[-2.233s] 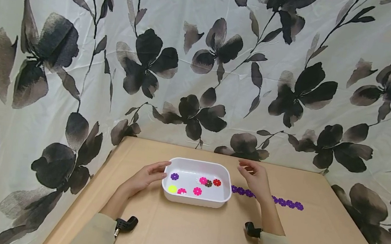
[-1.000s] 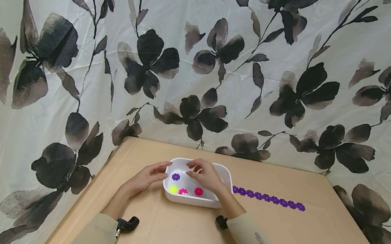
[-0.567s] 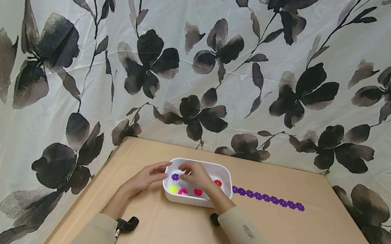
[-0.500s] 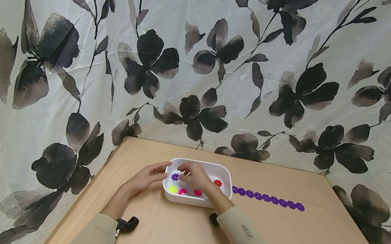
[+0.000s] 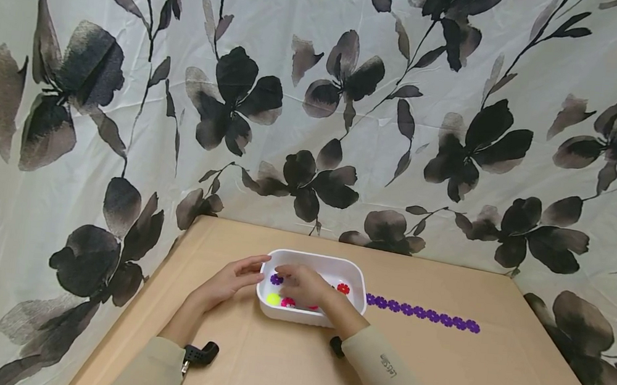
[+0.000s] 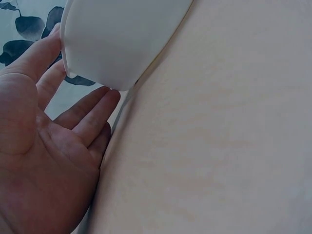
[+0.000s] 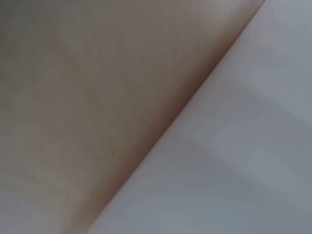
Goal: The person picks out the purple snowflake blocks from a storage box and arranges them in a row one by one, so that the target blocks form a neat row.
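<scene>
A white tray holds several small flower-shaped pieces. My left hand rests at its left end; in the left wrist view the straight, spread fingers of that left hand touch the tray's rim and lower edge. My right hand is inside the tray, its fingertips beside a purple flower piece; no piece shows between them. A yellow piece, a pink piece and a red piece lie around it. The right hand covers other pieces. The right wrist view shows only a blurred tray wall and tabletop.
A row of linked purple flower pieces lies on the tan table, stretching right from the tray. A floral cloth hangs behind the table. Small black cameras are worn at both wrists.
My right hand came from above the purple row into the tray, then moved left toward the purple piece; its fingers have since turned and lowered. The left hand has stayed at the tray's left end.
</scene>
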### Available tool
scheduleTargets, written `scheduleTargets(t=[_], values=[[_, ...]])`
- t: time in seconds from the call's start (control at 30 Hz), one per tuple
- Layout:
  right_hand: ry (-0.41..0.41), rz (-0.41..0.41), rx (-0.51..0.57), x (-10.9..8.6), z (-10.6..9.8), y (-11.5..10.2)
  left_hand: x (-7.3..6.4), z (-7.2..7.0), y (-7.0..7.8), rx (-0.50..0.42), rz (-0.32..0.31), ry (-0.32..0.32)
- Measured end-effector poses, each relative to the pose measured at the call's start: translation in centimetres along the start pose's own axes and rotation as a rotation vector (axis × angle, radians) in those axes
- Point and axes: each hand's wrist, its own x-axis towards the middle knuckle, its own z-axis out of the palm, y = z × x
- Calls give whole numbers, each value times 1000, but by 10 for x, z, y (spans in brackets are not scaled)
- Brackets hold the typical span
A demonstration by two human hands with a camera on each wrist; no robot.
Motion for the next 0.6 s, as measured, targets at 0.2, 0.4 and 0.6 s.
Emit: scheduleTargets(t=[0.2, 0.4, 0.6], values=[[63, 70, -57, 0, 0, -3, 0, 0, 1, 0, 4, -3], [87, 73, -60, -1, 0, -3, 0, 0, 1, -2, -1, 2], [82, 67, -101, 0, 1, -1, -1, 0, 0, 0, -14, 9]])
